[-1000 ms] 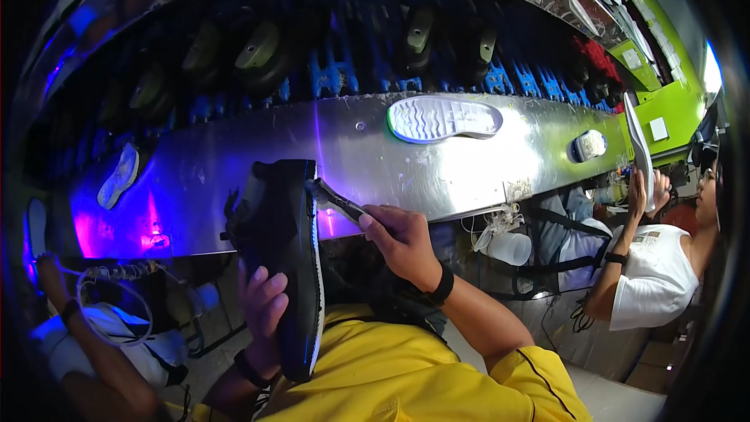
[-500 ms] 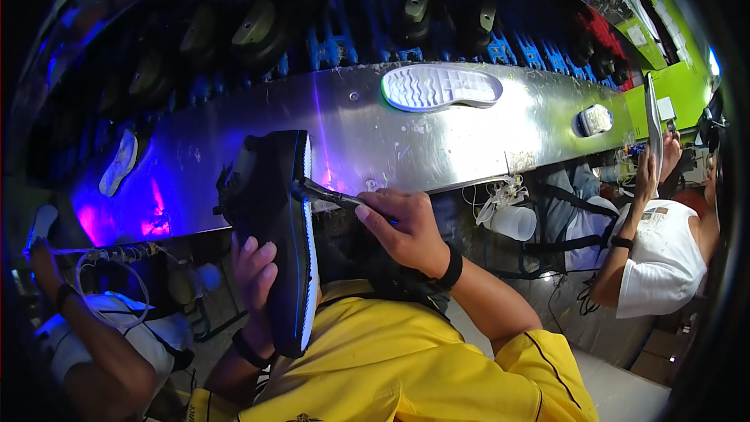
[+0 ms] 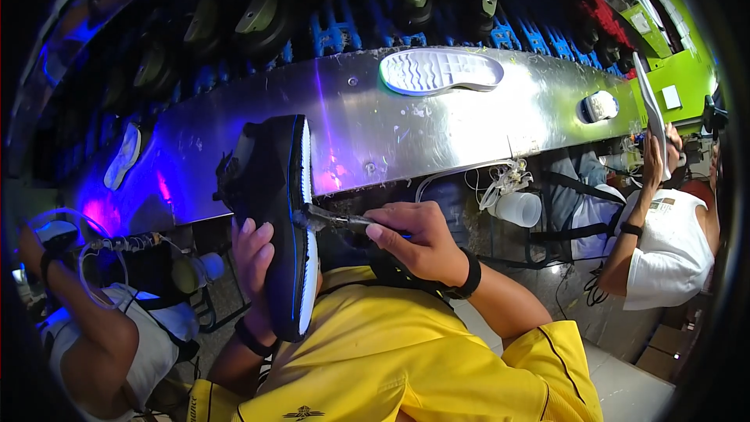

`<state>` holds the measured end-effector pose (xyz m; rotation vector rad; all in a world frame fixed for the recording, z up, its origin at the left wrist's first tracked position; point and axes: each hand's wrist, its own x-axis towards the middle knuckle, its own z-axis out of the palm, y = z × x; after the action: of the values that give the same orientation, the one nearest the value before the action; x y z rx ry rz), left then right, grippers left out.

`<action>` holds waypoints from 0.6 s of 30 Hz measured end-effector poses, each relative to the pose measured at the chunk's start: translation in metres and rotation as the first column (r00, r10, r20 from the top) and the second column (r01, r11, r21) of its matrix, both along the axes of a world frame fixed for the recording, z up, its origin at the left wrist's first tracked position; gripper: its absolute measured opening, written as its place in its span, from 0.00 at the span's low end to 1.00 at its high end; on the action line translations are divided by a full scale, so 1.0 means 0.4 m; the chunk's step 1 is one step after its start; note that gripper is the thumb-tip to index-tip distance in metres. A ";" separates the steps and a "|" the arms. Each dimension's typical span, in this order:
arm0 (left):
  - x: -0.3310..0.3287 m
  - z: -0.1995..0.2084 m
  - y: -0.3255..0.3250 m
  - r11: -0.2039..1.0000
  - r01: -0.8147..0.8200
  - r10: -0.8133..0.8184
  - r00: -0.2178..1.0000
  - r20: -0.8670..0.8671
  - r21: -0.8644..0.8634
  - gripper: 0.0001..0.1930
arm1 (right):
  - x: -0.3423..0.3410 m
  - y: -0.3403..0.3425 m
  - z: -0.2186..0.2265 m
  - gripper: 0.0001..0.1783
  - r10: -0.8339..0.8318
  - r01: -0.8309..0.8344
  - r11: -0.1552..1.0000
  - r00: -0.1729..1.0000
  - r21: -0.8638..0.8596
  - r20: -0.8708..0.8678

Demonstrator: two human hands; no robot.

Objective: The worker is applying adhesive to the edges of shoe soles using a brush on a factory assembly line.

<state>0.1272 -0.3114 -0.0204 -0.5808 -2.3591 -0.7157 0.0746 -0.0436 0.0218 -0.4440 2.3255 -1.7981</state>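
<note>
A black shoe upper (image 3: 269, 211) stands toe-down in front of me, with a pale lower edge facing right. Around its left side my left hand (image 3: 251, 258) is closed, its fingertips showing and the rest partly behind the shoe. My right hand (image 3: 422, 241) grips the handle of a dark brush (image 3: 336, 221). The brush's head touches the shoe's edge about midway along its length. A white shoe sole (image 3: 441, 72) lies tread-up on the metal bench beyond my hands.
The metal bench (image 3: 406, 137) runs across in front. Behind it, a rack carries dark shoes on lasts (image 3: 256, 12). Another sole (image 3: 123, 158) and a white-topped brush or pad (image 3: 600, 107) lie on the bench. Co-workers sit at both sides; a white cup (image 3: 518, 208) hangs below the edge.
The brush has moved down along the shoe's edge toward me, and my right hand has lowered with it. My left hand keeps its hold on the shoe.
</note>
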 end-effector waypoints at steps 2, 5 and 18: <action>0.001 0.003 0.005 1.000 -0.007 0.007 1.000 0.006 -0.005 0.44 | 0.018 0.008 0.012 0.14 0.030 -0.030 1.000 0.998 -0.008 0.060; -0.001 0.009 0.014 1.000 -0.014 0.014 1.000 0.003 0.015 0.44 | 0.049 0.021 0.033 0.13 0.048 -0.043 0.998 0.993 -0.047 0.108; -0.048 0.101 0.086 0.990 -0.043 0.035 0.997 0.063 0.135 0.42 | 0.115 0.049 0.112 0.11 0.040 -0.041 0.992 0.999 -0.123 -0.008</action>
<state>0.1080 -0.2771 0.0199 -0.4589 -2.3473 -0.8804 0.1207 -0.0239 0.0667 -0.5103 2.2010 -1.9302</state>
